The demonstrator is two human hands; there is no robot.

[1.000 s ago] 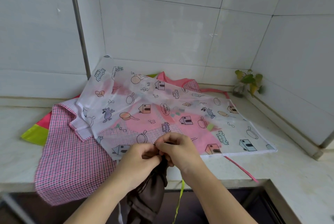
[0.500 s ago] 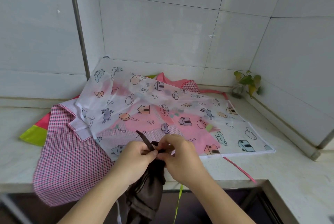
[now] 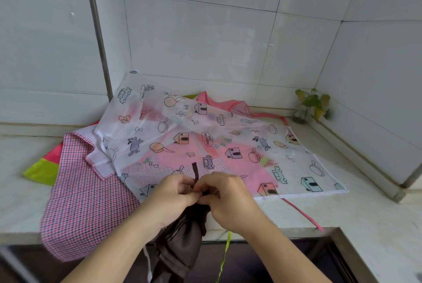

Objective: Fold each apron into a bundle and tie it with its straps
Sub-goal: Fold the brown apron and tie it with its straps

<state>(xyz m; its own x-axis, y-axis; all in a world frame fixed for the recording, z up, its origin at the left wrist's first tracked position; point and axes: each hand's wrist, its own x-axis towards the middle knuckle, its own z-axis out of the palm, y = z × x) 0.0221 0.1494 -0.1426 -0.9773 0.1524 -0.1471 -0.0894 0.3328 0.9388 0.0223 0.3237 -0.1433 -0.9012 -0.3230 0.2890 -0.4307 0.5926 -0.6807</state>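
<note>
Both the left hand [image 3: 173, 193] and the right hand [image 3: 228, 198] pinch the thin dark strap [image 3: 194, 169] of the brown cloth apron [image 3: 180, 244] at six o'clock on the pale stone counter [image 3: 356, 212].

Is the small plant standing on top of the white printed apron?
No, the small plant stands in the counter's far right corner, apart from the white printed apron.
</note>
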